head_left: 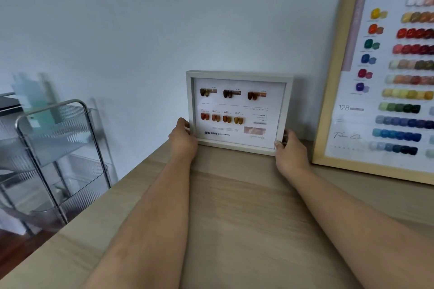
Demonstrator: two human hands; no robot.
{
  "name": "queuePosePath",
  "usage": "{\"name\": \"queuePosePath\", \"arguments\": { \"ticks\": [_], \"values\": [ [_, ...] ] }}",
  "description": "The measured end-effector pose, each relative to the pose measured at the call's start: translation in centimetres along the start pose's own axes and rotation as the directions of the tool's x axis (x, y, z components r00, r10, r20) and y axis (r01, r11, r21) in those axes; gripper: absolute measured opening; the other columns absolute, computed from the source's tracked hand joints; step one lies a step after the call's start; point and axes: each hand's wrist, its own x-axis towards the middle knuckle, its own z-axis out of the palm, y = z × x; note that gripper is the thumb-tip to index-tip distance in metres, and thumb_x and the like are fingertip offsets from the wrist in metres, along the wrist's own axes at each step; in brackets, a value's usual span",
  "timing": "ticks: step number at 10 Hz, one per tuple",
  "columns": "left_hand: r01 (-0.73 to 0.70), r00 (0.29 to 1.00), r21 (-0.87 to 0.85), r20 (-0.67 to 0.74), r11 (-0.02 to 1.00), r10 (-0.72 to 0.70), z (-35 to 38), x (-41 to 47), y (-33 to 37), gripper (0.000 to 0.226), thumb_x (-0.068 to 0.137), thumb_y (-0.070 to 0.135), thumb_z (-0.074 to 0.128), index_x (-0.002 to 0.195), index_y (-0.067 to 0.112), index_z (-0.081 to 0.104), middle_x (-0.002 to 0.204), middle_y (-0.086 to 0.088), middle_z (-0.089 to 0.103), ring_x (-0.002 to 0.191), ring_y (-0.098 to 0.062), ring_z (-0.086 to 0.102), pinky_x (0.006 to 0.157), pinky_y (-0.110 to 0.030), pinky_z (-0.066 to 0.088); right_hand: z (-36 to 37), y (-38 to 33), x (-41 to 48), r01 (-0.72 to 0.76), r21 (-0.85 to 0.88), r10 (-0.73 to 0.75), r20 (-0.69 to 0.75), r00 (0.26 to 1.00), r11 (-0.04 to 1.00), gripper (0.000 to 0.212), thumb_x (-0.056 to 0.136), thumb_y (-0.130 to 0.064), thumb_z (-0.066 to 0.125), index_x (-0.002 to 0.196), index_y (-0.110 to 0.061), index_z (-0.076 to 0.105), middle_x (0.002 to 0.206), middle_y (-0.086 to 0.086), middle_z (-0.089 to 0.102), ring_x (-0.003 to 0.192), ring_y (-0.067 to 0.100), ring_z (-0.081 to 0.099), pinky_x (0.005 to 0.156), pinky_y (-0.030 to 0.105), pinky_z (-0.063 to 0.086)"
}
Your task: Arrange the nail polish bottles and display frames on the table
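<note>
A small white display frame (238, 110) with brown and orange nail samples stands on the wooden table (234, 206), leaning against the wall with its print upside down. My left hand (182, 138) grips its lower left corner. My right hand (290, 148) grips its lower right corner. A large wood-framed colour chart (385, 73) with several rows of nail swatches leans against the wall to the right of the small frame. No nail polish bottles are in view.
A clear plastic trolley (54, 148) with metal rails stands on the floor beyond the table's left edge. The pale wall (164, 19) runs right behind both frames.
</note>
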Motion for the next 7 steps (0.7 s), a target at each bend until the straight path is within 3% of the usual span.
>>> {"name": "queuePosePath", "arguments": {
  "ticks": [1,2,3,4,5,6,7],
  "values": [
    [0.019,1.0,0.002,0.015,1.0,-0.019,0.1,0.0,0.0,0.017,0.085,-0.001,0.05,0.095,0.013,0.046,0.087,-0.004,0.053,0.072,-0.017,0.048,0.055,-0.024,0.035,-0.1,0.0,-0.1,-0.008,0.001,0.008,0.013,1.0,1.0,0.037,0.094,-0.012,0.048,0.131,-0.012,0.043,0.127,0.012,0.057,0.116,0.029,0.052,0.083,0.026,0.035],
    [0.035,0.998,0.005,0.046,0.999,-0.035,-0.1,-0.2,0.0,0.025,0.087,0.004,0.053,0.111,0.01,0.049,0.093,-0.004,0.054,0.081,-0.019,0.051,0.07,-0.03,0.041,-0.3,-0.2,-0.3,-0.012,-0.014,0.013,0.033,0.999,1.0,0.04,0.094,-0.013,0.048,0.133,-0.01,0.041,0.131,0.012,0.054,0.119,0.028,0.051,0.089,0.028,0.037],
    [0.068,0.997,-0.021,0.048,0.997,-0.067,-0.5,-1.0,0.2,0.037,0.087,0.012,0.059,0.121,0.009,0.045,0.102,-0.005,0.054,0.087,-0.018,0.051,0.076,-0.03,0.041,-0.5,-0.3,-1.0,-0.023,-0.007,0.023,0.044,0.999,1.0,0.047,0.094,-0.013,0.049,0.139,-0.009,0.036,0.138,0.011,0.049,0.126,0.026,0.046,0.102,0.033,0.036],
    [0.081,0.996,-0.08,0.043,0.994,-0.078,-1.2,-2.6,0.7,0.047,0.085,0.018,0.063,0.126,0.012,0.041,0.106,-0.001,0.051,0.092,-0.016,0.052,0.077,-0.029,0.041,-1.1,-0.2,-2.1,-0.001,0.009,0.001,0.027,1.0,1.0,0.048,0.093,-0.012,0.05,0.139,-0.008,0.037,0.14,0.01,0.047,0.129,0.025,0.043,0.106,0.033,0.033],
    [0.055,0.998,-0.179,0.019,0.982,-0.053,-2.0,-5.2,1.7,0.038,0.086,0.021,0.062,0.12,0.016,0.045,0.102,0.001,0.054,0.09,-0.014,0.056,0.076,-0.025,0.043,-2.2,-0.3,-4.0,0.033,0.055,-0.032,-0.033,0.999,0.998,0.037,0.091,-0.009,0.052,0.127,-0.005,0.049,0.13,0.011,0.055,0.12,0.023,0.049,0.099,0.027,0.035],
    [-0.007,1.0,-0.238,-0.02,0.971,0.002,-2.7,-8.4,3.1,0.015,0.089,0.02,0.057,0.101,0.018,0.049,0.084,0.002,0.055,0.076,-0.011,0.054,0.062,-0.019,0.039,-4.2,-0.4,-6.5,0.14,0.131,-0.12,-0.146,0.982,0.981,0.015,0.088,-0.002,0.054,0.102,-0.006,0.058,0.102,0.008,0.061,0.093,0.018,0.054,0.079,0.02,0.037],
    [-0.067,0.996,-0.201,0.037,0.977,0.076,-3.4,-11.7,4.8,0.009,0.089,0.02,0.056,0.083,0.024,0.05,0.072,0.006,0.052,0.065,-0.008,0.05,0.057,-0.02,0.038,-7.3,-0.3,-9.1,0.259,0.09,-0.244,-0.154,0.957,0.962,0.011,0.086,-0.001,0.054,0.086,-0.012,0.055,0.086,0.001,0.056,0.079,0.013,0.051,0.07,0.017,0.041]
  ]
}}
